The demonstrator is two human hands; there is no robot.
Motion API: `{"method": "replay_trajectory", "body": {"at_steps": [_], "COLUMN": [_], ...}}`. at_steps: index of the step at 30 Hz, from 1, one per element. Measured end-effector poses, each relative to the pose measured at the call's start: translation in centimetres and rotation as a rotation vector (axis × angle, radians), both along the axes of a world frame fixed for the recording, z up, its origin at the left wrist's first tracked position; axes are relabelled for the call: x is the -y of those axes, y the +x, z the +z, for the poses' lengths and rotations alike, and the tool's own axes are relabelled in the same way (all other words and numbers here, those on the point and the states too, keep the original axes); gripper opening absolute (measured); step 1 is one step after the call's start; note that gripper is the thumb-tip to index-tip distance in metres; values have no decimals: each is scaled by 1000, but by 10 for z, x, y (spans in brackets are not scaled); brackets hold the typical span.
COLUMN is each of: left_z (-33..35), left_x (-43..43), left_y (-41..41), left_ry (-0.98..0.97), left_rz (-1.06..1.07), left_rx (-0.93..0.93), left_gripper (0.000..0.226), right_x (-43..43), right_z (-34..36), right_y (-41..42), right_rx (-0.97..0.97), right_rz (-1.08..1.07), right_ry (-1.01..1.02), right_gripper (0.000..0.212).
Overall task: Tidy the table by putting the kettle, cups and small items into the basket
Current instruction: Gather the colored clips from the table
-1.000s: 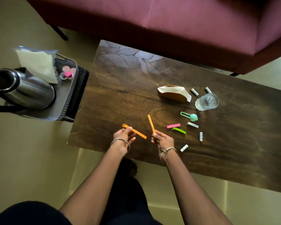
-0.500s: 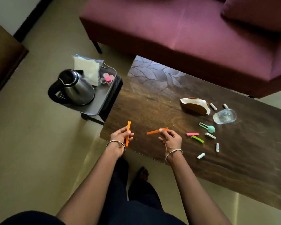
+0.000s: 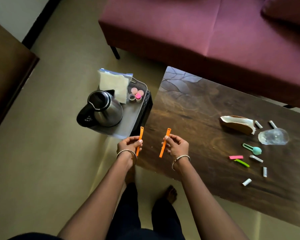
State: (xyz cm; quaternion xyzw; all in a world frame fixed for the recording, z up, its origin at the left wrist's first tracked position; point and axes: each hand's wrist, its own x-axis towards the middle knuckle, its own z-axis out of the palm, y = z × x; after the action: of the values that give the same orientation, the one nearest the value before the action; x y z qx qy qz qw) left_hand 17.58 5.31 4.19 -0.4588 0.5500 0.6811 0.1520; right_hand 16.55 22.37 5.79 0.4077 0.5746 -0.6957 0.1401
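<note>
Orange strips, thin and flat with a slot at the top end, sit one in each hand: the left hand (image 3: 129, 144) pinches the left strip (image 3: 140, 134) upright between thumb and curled fingers over the near corner of the basket (image 3: 142, 84), and the right hand (image 3: 177, 146) pinches the right strip (image 3: 163, 149), slanted, above the table (image 3: 189, 110) edge. Beside the table's left end, the basket already holds the steel kettle (image 3: 105, 109), little pink cups (image 3: 136, 95) and a bagged paper (image 3: 113, 83) (so the bulky part looks done). Left on the table, well apart to the right, are a clear cup (image 3: 273, 136) on its side, a brown-and-white scoop (image 3: 237, 125), a teal clip (image 3: 253, 149), a pink strip (image 3: 235, 157), a green strip (image 3: 242, 162) and several white tubes (image 3: 246, 182).
</note>
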Motion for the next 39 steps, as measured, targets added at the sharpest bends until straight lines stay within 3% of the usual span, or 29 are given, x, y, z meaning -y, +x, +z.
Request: {"method": "replay_trajectory", "body": {"at_steps": [10,18,26,34,39], "left_z": [-44,-77,-109,-129,-132], "left_x": [39,44,38,35,35], "left_y": [-96,-149,-169,-174,-176], "left_ry": [-372,-618,-633,-603,-575], "left_rz": [-264,-370,-400,-395,-374], "left_rx": [11,21,53,98,92], "left_gripper": [15,18,24,26,27], "right_x": [85,111,131,145,149], "right_z": [-47,-79,-113,-125,-126], "right_y": [-76,-127,-172,-189,-189], "right_rx": [108,140,201,237,198], "right_rz": [53,81,122,309,406], "right_ry": [8,208,341,694,811], "right_gripper": [35,28,21,16,9]}}
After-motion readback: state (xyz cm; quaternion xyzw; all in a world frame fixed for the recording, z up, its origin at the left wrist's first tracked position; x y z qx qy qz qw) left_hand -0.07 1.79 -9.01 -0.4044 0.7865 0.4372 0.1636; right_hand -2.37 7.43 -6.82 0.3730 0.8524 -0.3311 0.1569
